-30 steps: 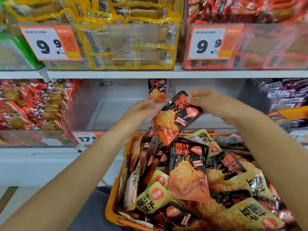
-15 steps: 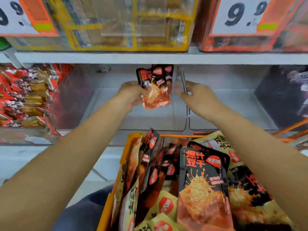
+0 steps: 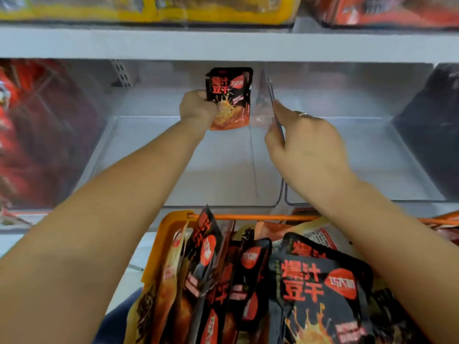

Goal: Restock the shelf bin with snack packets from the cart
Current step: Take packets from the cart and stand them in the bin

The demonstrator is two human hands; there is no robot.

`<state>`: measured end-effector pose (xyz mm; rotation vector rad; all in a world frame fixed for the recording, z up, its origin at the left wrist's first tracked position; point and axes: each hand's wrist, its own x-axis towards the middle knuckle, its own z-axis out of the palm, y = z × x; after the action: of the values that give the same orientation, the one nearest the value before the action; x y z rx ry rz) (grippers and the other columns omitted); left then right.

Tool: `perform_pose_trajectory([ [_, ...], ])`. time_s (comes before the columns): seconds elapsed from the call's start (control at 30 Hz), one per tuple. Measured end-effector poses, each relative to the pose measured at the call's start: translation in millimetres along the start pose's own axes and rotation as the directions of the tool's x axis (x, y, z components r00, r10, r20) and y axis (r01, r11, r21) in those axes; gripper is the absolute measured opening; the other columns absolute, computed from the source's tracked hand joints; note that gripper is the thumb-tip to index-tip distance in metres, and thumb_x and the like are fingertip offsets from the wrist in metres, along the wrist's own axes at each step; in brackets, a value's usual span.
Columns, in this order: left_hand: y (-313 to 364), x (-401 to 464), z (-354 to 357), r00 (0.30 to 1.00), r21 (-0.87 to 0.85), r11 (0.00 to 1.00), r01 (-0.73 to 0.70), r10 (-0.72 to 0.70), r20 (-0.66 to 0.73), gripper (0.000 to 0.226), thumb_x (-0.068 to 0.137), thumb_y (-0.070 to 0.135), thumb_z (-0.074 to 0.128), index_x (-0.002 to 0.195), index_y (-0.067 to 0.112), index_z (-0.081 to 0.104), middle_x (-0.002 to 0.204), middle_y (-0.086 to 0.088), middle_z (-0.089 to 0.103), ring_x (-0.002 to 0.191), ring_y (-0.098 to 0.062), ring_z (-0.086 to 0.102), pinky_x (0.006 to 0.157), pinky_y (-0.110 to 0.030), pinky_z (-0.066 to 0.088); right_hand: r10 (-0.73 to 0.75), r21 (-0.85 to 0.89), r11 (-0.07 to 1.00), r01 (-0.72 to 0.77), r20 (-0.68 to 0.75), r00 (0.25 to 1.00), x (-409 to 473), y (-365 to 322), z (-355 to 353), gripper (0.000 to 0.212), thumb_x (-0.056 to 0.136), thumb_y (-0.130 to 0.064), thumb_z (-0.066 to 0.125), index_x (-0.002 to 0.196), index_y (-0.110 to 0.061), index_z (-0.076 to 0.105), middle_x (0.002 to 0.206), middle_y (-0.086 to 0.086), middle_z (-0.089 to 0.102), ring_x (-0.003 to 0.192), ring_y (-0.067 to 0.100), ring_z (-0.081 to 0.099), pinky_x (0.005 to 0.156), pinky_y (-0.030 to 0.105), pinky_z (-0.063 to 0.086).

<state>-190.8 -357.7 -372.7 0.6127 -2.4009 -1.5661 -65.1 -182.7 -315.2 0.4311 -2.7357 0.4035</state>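
Left hand (image 3: 197, 109) now gripping the packet (image 3: 229, 99) upright at twelve o'clock inside the clear bin (image 3: 173, 170), right hand (image 3: 301, 142) pinching the divider (image 3: 272, 98) at one o'clock, cart (image 3: 171, 234) left behind at six: first packet nearly placed.

"爆汁豆干" on held packet (image 3: 229, 98) and on cart packet (image 3: 320, 294)

The snack packets (image 3: 320, 291) in the cart (image 3: 171, 234) are shiny, crinkly plastic, the cart rim is smooth orange plastic, the shelf bin (image 3: 223, 170) is see-through plastic with a bit of shine, and the shelf (image 3: 223, 44) looks smooth, dull grey.
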Motion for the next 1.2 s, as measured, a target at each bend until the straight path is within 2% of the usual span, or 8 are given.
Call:
perform_pose_trajectory([
  [0.27, 3.0, -6.3, -9.4, 0.997, -0.034, 0.997, 0.073, -0.072, 0.013, 0.051, 0.077, 0.022, 0.078, 0.118, 0.007, 0.052, 0.11, -0.004, 0.056, 0.107, -0.021, 0.058, 0.079, -0.024, 0.047, 0.012, -0.047, 0.999, -0.01, 0.027, 1.0, 1.7, -0.5, -0.1, 0.047, 0.1, -0.023, 0.034, 0.147, -0.018, 0.035, 0.107, 0.015, 0.062, 0.095, 0.036, 0.057, 0.063, 0.031, 0.03],
  [0.4, 26.1, -57.0, -53.1, 0.977, -0.06, 0.997, -0.052, 0.064, 0.202, 0.016, 0.085, 0.011, 0.068, 0.1, 0.012, 0.062, 0.096, 0.0, 0.059, 0.096, -0.015, 0.059, 0.088, -0.03, 0.05, 0.005, -0.065, 0.998, 0.0, 0.075, 0.997, 6.2, 1.9, -4.7, 0.04, 0.1, -0.02, 0.036, 0.138, -0.01, 0.043, 0.105, 0.02, 0.063, 0.096, 0.04, 0.057, 0.063, 0.033, 0.032],
  [0.53, 44.8, -145.7, -105.8, 0.762, -0.028, 0.982, -0.189, 0.165, 0.626, 0.012, 0.09, 0.01, 0.061, 0.098, 0.017, 0.067, 0.091, 0.008, 0.07, 0.085, -0.007, 0.065, 0.086, -0.022, 0.052, -0.009, -0.087, 0.996, 0.03, 0.229, 0.973, -2.8, 0.2, -28.9, 0.05, 0.1, -0.038, 0.036, 0.143, -0.012, 0.035, 0.124, 0.021, 0.056, 0.11, 0.039, 0.054, 0.077, 0.039, 0.043],
  [0.67, 39.6, -202.9, -140.3, 0.548, 0.034, 0.97, -0.241, 0.108, 0.83, 0.027, 0.089, 0.04, 0.056, 0.106, 0.022, 0.067, 0.104, 0.01, 0.072, 0.103, 0.0, 0.063, 0.087, -0.01, 0.045, -0.088, -0.069, 0.993, 0.093, 0.081, 0.993, -41.6, -18.7, -59.2, 0.032, 0.097, -0.039, 0.042, 0.111, -0.018, 0.062, 0.111, 0.012, 0.062, 0.101, 0.034, 0.058, 0.07, 0.034, 0.039],
  [0.87, 38.2, -218.2, -141.2, 0.717, 0.019, 0.949, -0.314, 0.224, 0.66, 0.035, 0.081, 0.04, 0.069, 0.066, 0.009, 0.062, 0.061, -0.004, 0.047, 0.061, -0.013, 0.041, 0.059, -0.025, 0.03, -0.081, 0.177, 0.984, 0.006, 0.421, 0.904, -71.5, -46.7, -82.8, 0.06, 0.093, -0.062, 0.031, 0.082, -0.016, 0.068, 0.08, 0.0, 0.065, 0.078, 0.02, 0.058, 0.07, 0.031, 0.044],
  [1.0, 55.3, -227.1, -132.0, 0.857, -0.198, 0.956, -0.215, 0.282, 0.431, 0.036, 0.077, 0.037, 0.073, 0.056, 0.015, 0.056, 0.052, 0.008, 0.054, 0.057, -0.005, 0.049, 0.067, -0.022, 0.037, -0.172, 0.625, 0.661, -0.415, 0.664, 0.727, -72.2, -43.1, -108.8, 0.062, 0.081, -0.064, 0.038, 0.097, -0.016, 0.074, 0.096, -0.003, 0.074, 0.088, -0.001, 0.067, 0.082, 0.008, 0.043],
  [1.1, 73.5, -233.4, -124.1, 0.924, -0.295, 0.941, -0.167, 0.254, 0.286, 0.038, 0.08, 0.032, 0.072, 0.052, 0.013, 0.054, 0.051, 0.007, 0.056, 0.049, 0.002, 0.054, 0.062, -0.018, 0.04, -0.235, 0.668, 0.673, -0.318, 0.6, 0.765, -76.9, -39.7, -110.1, 0.03, 0.08, -0.05, 0.061, 0.083, -0.022, 0.072, 0.074, -0.013, 0.069, 0.067, -0.008, 0.062, 0.065, 0.003, 0.041],
  [1.2, 83.0, -231.7, -119.6, 0.951, -0.319, 0.941, -0.109, 0.192, 0.241, 0.035, 0.082, 0.044, 0.069, 0.076, 0.009, 0.07, 0.075, 0.0, 0.071, 0.072, -0.005, 0.067, 0.078, -0.026, 0.052, -0.127, 0.737, 0.527, -0.423, 0.561, 0.818, -75.3, -41.3, -104.9, 0.015, 0.09, -0.019, 0.064, 0.083, -0.006, 0.068, 0.056, -0.008, 0.061, 0.051, 0.0, 0.056, 0.055, 0.012, 0.046],
])
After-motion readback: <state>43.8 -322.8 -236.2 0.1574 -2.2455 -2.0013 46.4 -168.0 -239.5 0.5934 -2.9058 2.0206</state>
